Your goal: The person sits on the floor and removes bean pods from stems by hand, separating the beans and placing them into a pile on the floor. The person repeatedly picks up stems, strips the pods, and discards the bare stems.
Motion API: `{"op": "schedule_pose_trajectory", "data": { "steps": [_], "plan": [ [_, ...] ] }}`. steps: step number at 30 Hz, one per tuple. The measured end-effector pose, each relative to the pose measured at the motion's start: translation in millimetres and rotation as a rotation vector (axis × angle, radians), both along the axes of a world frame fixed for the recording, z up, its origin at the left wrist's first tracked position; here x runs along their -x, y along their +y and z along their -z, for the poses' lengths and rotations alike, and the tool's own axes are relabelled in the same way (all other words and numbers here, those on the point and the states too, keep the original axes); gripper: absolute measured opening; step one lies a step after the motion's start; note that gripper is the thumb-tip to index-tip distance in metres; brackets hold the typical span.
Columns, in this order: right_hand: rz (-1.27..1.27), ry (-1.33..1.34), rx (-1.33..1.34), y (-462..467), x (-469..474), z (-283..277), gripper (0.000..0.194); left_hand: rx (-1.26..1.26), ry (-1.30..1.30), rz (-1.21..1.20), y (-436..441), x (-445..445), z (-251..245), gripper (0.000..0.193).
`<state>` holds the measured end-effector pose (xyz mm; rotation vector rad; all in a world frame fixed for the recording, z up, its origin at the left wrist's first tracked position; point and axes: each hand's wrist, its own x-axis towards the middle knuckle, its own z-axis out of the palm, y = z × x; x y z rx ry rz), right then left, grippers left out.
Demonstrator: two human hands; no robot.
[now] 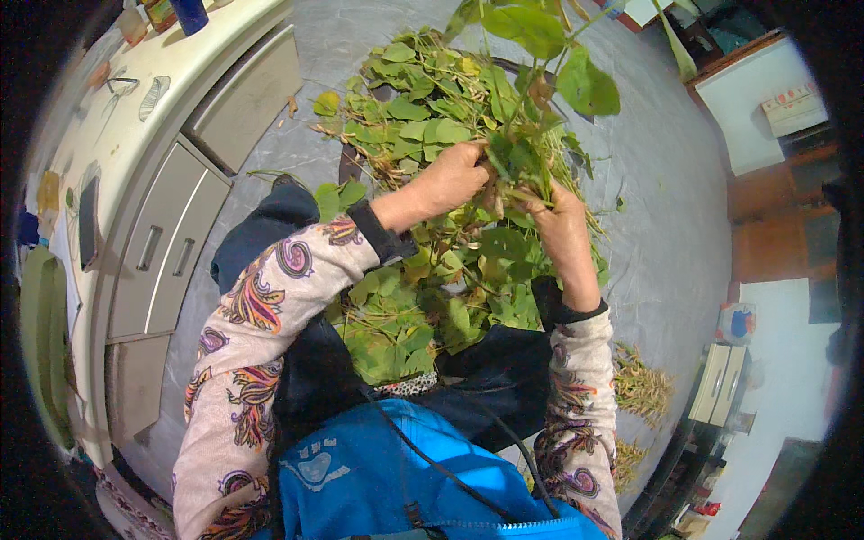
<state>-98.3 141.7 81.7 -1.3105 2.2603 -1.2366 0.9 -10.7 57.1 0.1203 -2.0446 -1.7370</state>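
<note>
A leafy bean plant (513,158), probably soybean, is held up in front of me, its broad green leaves reaching past the top of the view. My right hand (563,226) is closed around its stems on the near right side. From the left, my left hand (455,177) pinches the plant among its pods; leaves partly hide the fingertips. Below both hands spreads a heap of cut bean plants (418,111), mixed green and yellowing, with pale pods among the leaves. More leafy stems (391,344) lie close to my lap, between my legs.
At left stands a pale-topped cabinet (162,250) with items on its top. My dark-clad leg (266,229) is beside the heap. Bundles of yellowish pods (641,385) lie on the grey floor (668,223) at right. Further right are wooden furniture (769,236) and a white two-door unit (719,385).
</note>
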Motion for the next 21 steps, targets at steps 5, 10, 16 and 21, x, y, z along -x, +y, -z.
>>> {"op": "schedule_pose_trajectory", "data": {
  "steps": [5,10,16,21],
  "plan": [
    [-0.16,0.45,-0.059,-6.3,-35.0,-2.0,0.019,-0.206,0.122,-0.021,-0.5,-0.6,26.9,0.029],
    [-0.104,0.326,-0.019,-5.2,-62.9,-6.9,0.019,0.064,0.132,-0.123,-4.2,2.8,53.3,0.02],
    [-0.448,-0.025,0.0,13.9,-93.3,-6.9,0.031,-0.111,-0.166,-0.179,-39.5,12.2,25.9,0.023],
    [0.209,-0.819,0.377,38.9,15.1,-11.4,0.024,-0.713,0.161,0.162,-49.3,-8.9,-1.3,0.022]
  ]
}}
